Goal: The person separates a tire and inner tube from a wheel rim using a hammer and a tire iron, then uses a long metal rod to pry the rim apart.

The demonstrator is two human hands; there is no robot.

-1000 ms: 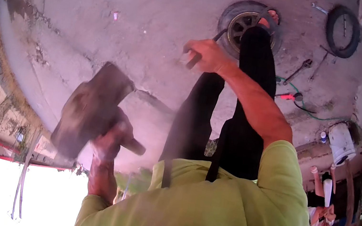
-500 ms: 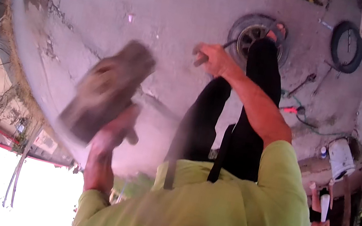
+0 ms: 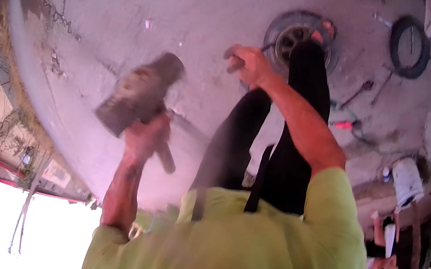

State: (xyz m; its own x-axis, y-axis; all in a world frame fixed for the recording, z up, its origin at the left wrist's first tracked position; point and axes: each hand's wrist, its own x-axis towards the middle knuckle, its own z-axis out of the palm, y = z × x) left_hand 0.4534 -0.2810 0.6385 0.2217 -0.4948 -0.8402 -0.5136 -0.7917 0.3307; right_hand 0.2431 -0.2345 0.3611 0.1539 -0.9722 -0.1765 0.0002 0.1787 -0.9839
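My left hand (image 3: 147, 135) is closed around the short handle of a heavy hammer (image 3: 141, 90), its blocky, worn head raised in the air at left. My right hand (image 3: 255, 68) grips a dark metal tyre lever (image 3: 235, 65), which slants to the edge of a wheel lying flat on the floor. The wheel has a black tyre (image 3: 286, 21) around a spoked rim (image 3: 287, 42). On the tyre's far right side rests my foot (image 3: 318, 35). The lever's tip at the rim is too small to make out.
Another loose tyre (image 3: 393, 46) lies on the concrete at far right, near a wrench-like tool (image 3: 358, 92) and a red-handled tool (image 3: 343, 125) with a hose. A white bucket (image 3: 407, 178) stands farther right. Another person (image 3: 381, 267) is at lower right.
The hammer in my left hand has moved away from the camera and slightly right, and it is less blurred. My right hand still holds the lever; the whole view has shifted slightly.
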